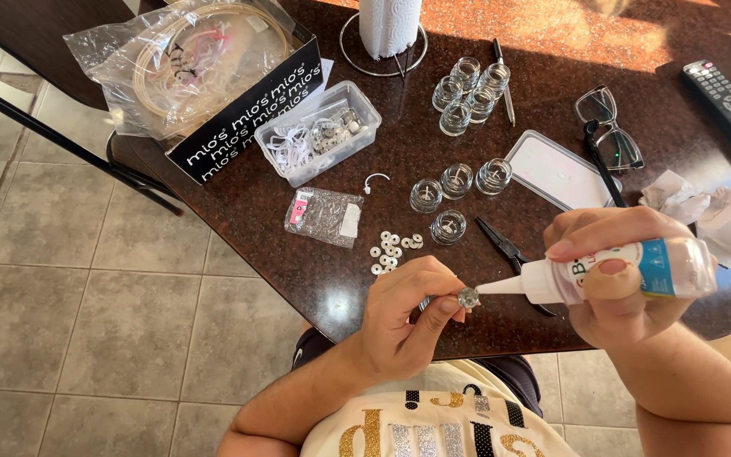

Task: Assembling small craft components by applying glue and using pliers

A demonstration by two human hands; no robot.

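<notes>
My left hand (403, 317) pinches a small round silver disc (468, 297) between thumb and fingers, just off the near edge of the dark brown table (332, 279). In my right hand (615, 283) I grip a clear glue bottle (636, 269) with a white pointed nozzle. The nozzle tip touches the silver disc. Small white rings (392, 249) lie loose on the table above my left hand. Black pliers (501, 245) lie between the rings and my right hand.
Several small glass jars (456, 180) stand mid-table, more (467, 93) behind them. Also there: a clear box of white parts (319, 131), a small bag (325, 216), a lid (556, 169), glasses (607, 127), crumpled tissue (712, 211), a remote (729, 106), a paper-towel roll (389, 25), a black box (239, 93).
</notes>
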